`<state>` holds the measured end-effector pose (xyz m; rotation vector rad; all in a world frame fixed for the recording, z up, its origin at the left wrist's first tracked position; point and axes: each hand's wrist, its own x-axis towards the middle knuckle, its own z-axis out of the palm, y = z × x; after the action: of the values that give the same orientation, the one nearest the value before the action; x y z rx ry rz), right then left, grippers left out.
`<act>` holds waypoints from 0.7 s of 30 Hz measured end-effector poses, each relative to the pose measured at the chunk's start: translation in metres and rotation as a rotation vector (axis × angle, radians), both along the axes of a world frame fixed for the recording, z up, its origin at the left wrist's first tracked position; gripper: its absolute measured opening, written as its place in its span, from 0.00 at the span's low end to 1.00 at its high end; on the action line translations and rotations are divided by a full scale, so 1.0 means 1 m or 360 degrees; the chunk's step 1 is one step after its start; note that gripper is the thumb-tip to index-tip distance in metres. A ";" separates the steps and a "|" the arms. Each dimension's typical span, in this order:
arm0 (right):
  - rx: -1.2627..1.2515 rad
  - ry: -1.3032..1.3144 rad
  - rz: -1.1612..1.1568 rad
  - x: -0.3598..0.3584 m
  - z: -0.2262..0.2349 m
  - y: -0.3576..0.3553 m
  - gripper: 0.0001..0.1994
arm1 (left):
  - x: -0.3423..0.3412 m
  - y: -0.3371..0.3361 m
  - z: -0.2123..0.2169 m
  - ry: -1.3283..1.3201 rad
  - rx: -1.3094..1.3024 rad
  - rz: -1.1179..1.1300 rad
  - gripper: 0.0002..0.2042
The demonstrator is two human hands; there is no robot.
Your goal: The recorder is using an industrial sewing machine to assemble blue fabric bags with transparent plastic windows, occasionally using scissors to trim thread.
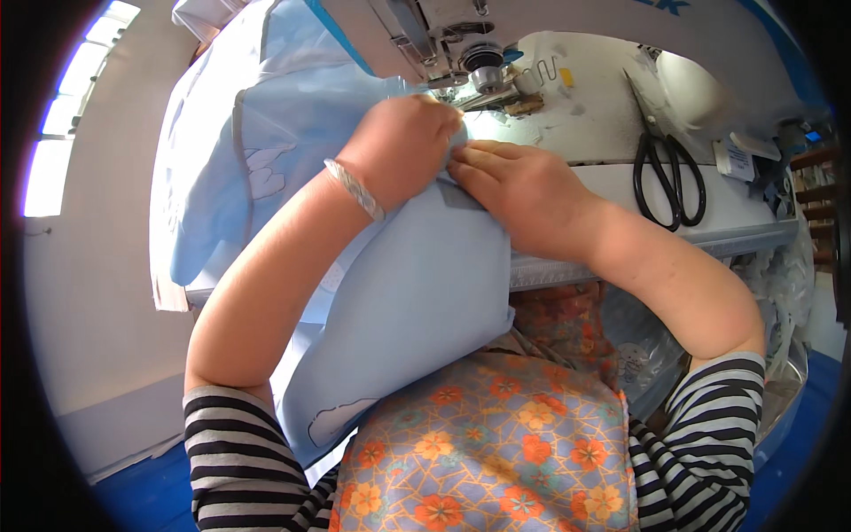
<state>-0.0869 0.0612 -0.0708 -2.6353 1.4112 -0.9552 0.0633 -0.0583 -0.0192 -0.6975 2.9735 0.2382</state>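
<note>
Light blue fabric (408,284) with white cloud-shaped patches spreads over the sewing table and hangs down over my lap. Curled close to the needle area, my left hand (399,146) pinches a folded edge of this fabric; its fingertips are partly hidden. Just to the right, my right hand (532,191) presses its fingers together on the same edge, near the left fingertips. A small grey piece (463,197) lies on the fabric beside the right hand. The head of a sewing machine (425,35) stands directly beyond both hands, its lamp lighting the spot.
Black-handled scissors (665,173) lie on the right of the table (736,199). Behind them sits a white rounded object (687,89). A bent wire guide (536,75) and small metal parts are by the needle. Clear plastic bags (762,293) hang at the right.
</note>
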 end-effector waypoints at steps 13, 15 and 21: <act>0.0035 -0.0021 -0.0061 0.003 0.001 -0.011 0.10 | 0.015 0.012 -0.025 0.0442 -0.0196 0.0031 0.11; 0.0000 -0.0008 -0.0070 0.004 0.000 -0.010 0.11 | 0.015 0.011 -0.023 0.0461 -0.0218 0.0012 0.10; -0.0012 -0.0009 -0.0116 0.005 -0.001 -0.012 0.12 | 0.014 0.006 -0.024 0.0405 -0.0124 0.0025 0.06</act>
<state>-0.0823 0.0496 -0.0716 -2.6007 1.5151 -0.9755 0.0769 -0.0527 -0.0434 -0.7511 3.2355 0.2288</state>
